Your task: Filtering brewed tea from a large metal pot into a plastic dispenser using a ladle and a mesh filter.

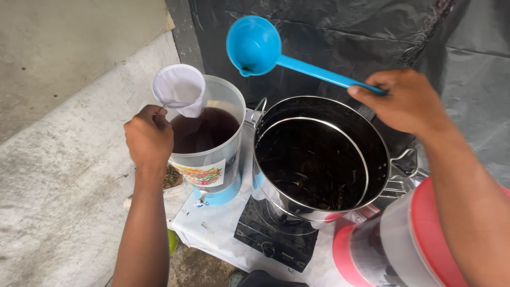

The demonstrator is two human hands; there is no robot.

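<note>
Left hand clamped on white cloth strainer over translucent plastic dispenser, frame centre-left. Right hand fingers closed on blue plastic ladle, upper centre. Keep strainer centred, pour slowly.

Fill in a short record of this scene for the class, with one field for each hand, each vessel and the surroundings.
Left hand: holds white cloth strainer over the dispenser
Right hand: holds blue ladle raised, bowl tipped
Dispenser: clear, blue base, dark liquid inside
Steel pot: dark liquid, leaves inside, on a black stove
Surroundings: black plastic sheet behind; red-lidded container at right
</note>
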